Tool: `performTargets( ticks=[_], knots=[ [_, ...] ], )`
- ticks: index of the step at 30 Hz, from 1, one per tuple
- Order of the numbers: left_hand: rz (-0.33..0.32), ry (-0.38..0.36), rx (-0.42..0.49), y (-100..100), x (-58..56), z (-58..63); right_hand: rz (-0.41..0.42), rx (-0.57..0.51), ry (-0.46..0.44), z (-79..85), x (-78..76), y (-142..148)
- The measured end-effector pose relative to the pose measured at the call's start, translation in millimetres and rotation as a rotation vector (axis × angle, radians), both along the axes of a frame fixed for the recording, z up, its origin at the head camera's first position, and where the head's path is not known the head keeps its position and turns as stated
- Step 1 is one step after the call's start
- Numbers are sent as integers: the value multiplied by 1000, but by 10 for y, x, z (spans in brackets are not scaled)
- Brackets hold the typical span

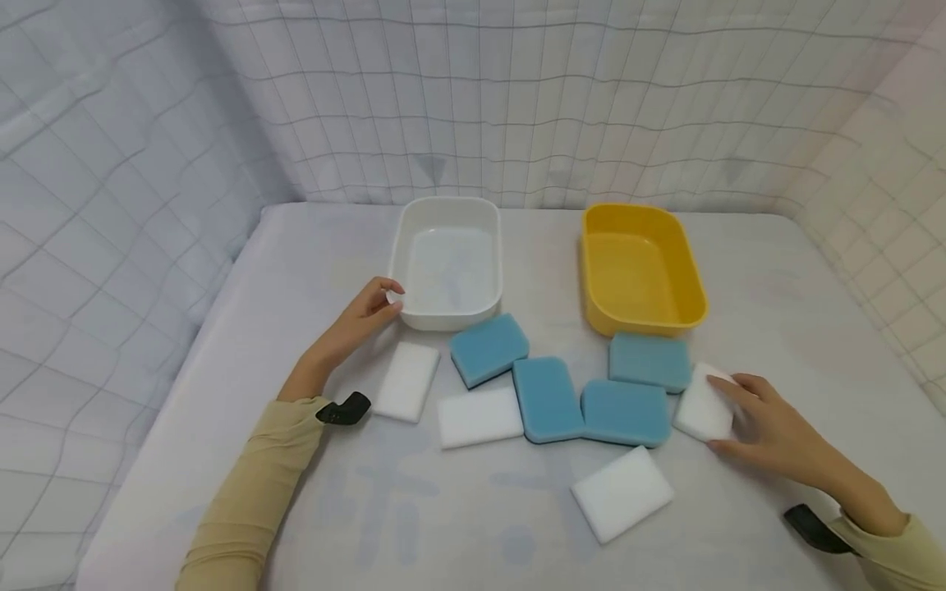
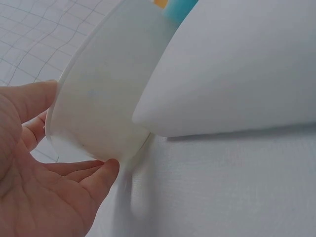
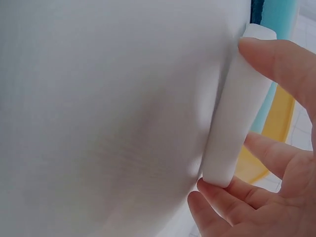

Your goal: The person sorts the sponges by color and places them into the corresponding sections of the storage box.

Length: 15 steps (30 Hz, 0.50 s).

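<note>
In the head view my left hand (image 1: 368,308) is at the near left corner of a white plastic tub (image 1: 446,322). Fingers curl over the tub's rim, and the thumb lies against its outer wall, as the left wrist view also shows. On the right, my right hand (image 1: 776,431) grips a white sponge (image 1: 702,406) lying flat on the table, thumb and fingertips at its edges. In the right wrist view this sponge (image 3: 234,118) stands between thumb and fingers. A blue sponge (image 1: 650,361) lies right beside it.
A yellow tub (image 1: 639,322) stands at the back right. Between the hands lie more blue sponges (image 1: 547,398) and white sponges (image 1: 480,417); one white sponge (image 1: 622,494) is nearest the front. A white sponge (image 1: 406,382) sits near my left wrist. Grid-patterned cloth (image 1: 517,107) hangs behind the table.
</note>
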<state>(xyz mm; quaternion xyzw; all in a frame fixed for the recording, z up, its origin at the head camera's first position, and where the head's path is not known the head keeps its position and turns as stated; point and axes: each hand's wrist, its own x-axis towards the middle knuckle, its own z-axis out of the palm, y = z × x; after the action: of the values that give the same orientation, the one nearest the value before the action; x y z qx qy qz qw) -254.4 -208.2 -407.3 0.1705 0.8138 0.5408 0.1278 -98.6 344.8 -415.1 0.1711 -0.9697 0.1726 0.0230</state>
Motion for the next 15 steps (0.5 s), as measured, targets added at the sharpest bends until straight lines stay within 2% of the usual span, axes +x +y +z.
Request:
performTargets(
  ticks=[6, 15],
  knots=[
    [-10, -8, -7, 23, -34, 5, -14, 0, 16, 17, 45, 35],
    [-3, 9, -46, 7, -3, 10, 12, -25, 110, 34, 34, 60]
  ],
)
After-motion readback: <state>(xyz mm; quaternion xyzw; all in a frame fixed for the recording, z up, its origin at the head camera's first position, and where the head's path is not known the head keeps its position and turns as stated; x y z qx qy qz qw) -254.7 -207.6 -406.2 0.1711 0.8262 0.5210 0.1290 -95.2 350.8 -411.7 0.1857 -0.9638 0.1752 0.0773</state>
